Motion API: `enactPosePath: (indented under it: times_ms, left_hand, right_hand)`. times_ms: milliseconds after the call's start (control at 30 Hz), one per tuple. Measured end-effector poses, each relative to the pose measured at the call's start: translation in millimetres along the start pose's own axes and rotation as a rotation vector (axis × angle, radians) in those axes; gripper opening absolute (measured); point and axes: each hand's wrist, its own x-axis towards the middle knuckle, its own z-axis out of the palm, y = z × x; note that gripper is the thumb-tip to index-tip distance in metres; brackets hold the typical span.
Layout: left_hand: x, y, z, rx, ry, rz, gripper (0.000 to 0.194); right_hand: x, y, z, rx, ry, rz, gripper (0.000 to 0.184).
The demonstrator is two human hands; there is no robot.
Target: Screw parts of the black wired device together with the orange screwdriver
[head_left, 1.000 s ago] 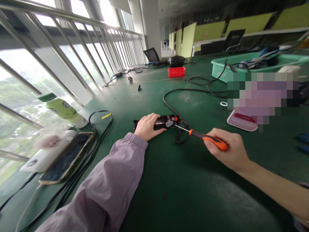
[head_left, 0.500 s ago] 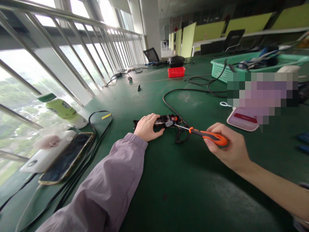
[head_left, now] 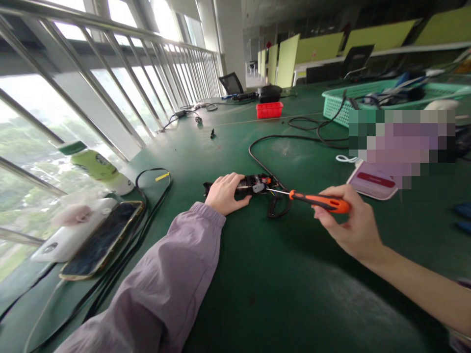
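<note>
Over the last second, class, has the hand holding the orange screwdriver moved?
Yes. The right hand has lifted the screwdriver handle slightly up the picture, toward the white tray; its tip stays at the black device.

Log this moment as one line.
left hand: holds black device | right hand: grips screwdriver, tip on device | surface: green table

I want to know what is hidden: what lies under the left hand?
The left hand rests on a black device on the green table. The device's ends show; its middle is covered.
</note>
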Motion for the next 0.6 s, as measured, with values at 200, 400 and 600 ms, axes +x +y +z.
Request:
enactPosePath:
  times_ms: [200,400,600]
  left_hand:
    - [0,1,-0.9,0.031,-0.012,-0.032,0.045]
    - [-1,2,-2.1,0.048,0.012,-0.085,0.045]
    - [-2,0,-1.5,0.024,0.024,-0.073,0.045]
  right_hand:
    - [-3,6,2,0.022,-0.038,0.188,0.017]
    - [1,15,0,0.025,-0.083,0.256,0.039]
    - [-2,8,1,0.113,-0.106,0.230,0.011]
